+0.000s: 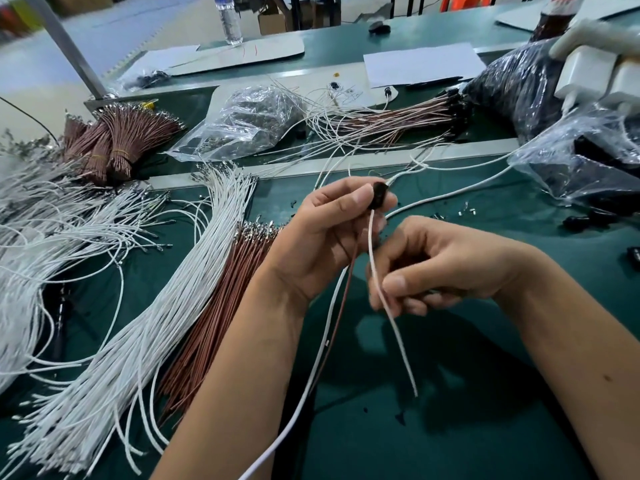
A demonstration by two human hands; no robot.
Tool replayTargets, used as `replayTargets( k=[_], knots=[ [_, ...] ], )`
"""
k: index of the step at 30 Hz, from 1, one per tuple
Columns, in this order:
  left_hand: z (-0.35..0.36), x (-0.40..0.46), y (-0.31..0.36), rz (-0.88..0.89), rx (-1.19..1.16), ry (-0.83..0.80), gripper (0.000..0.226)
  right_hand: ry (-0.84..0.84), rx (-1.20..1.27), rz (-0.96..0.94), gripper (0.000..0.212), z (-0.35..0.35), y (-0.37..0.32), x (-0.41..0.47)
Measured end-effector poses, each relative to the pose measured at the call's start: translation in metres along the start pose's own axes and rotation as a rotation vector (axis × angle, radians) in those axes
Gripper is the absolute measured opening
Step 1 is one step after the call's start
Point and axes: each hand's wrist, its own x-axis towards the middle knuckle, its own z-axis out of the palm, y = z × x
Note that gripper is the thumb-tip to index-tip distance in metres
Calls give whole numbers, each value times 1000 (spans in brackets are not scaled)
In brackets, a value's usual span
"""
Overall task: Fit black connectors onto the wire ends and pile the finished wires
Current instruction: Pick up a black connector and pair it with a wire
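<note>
My left hand (332, 233) pinches a black connector (379, 195) between thumb and fingers above the green table. A brown wire (341, 306) hangs down from that hand. My right hand (440, 271) pinches a white wire (388, 306) just below the connector; its top end meets the connector and its free end hangs toward me. To the left lie a long bundle of white wires (166, 306) and a bundle of brown wires (221, 306). A pile of finished wires (398, 119) with black connectors lies at the back.
Bags of black connectors (519, 88) sit at the right, with a clear bag (588, 168) in front. A crumpled clear bag (249, 119) lies at the back centre. Tied brown wire bundles (114, 143) and loose white wires (52, 220) fill the left. Small black parts (578, 221) are scattered right.
</note>
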Motion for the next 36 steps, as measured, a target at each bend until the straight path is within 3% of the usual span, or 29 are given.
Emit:
replayTargets(
  k=[2,4,9,12,16,22,26,27,29,31,32,34,36],
  knots=[
    [-2,-2,3,-28,-24,-50,28,81,53,-48,43,-2,2,1],
    [-7,-2,5,-41,-35,-48,36,267,109,-69,44,-5,2,3],
    [-11,2,2,-154,75,-14,13,1008,475,50,45,-36,2,13],
    [-9,2,0,-190,157,-79,12,1192,569,75,43,-60,-3,16],
    [-8,2,0,-207,182,-161,11,1259,452,179,29,-99,-7,30],
    [-7,1,0,-209,143,-188,12,1167,402,351,29,-140,-15,56],
    [-9,3,-1,-205,135,-198,11,1343,44,423,27,-153,-13,70],
    [-9,3,-1,-203,134,-201,11,1324,-80,456,29,-156,-15,70],
    [-12,5,-2,-200,130,-210,11,1065,-243,553,39,-160,-32,67],
    [-13,6,-2,-195,119,-221,12,850,-243,552,46,-165,-56,60],
    [-13,6,-2,-195,106,-228,12,852,-201,487,49,-169,-68,57],
    [-13,7,-2,-192,66,-241,12,1061,-145,336,50,-182,-81,55],
    [-12,7,-3,-185,49,-244,13,1354,-353,352,46,-197,-73,54]
  ],
)
